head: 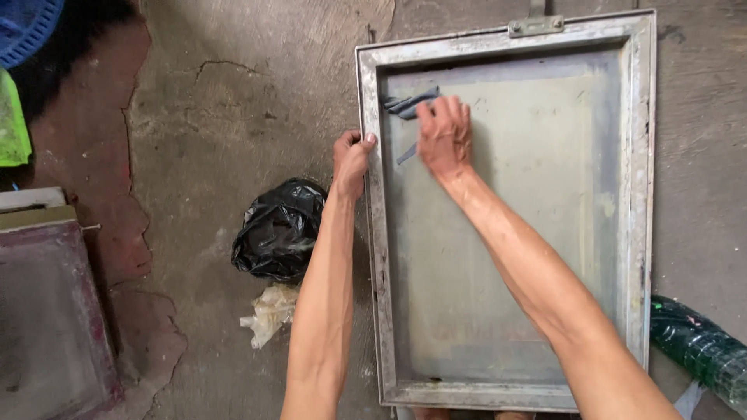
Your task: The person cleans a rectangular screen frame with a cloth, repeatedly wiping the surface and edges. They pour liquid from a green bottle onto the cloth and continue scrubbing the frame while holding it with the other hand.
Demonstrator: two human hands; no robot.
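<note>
Left hand (352, 159) grips the frame (640, 194) edge; right hand (445, 136) presses a rag (408, 105) at the mesh's (506, 257) top corner; most looks unwiped.

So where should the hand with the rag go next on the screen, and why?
Probably a short wipe downward. The right hand presses the grey rag at the top left corner of the mesh, so nearly all the mesh lies below it, while the left hand grips the metal frame by its left edge.
</note>
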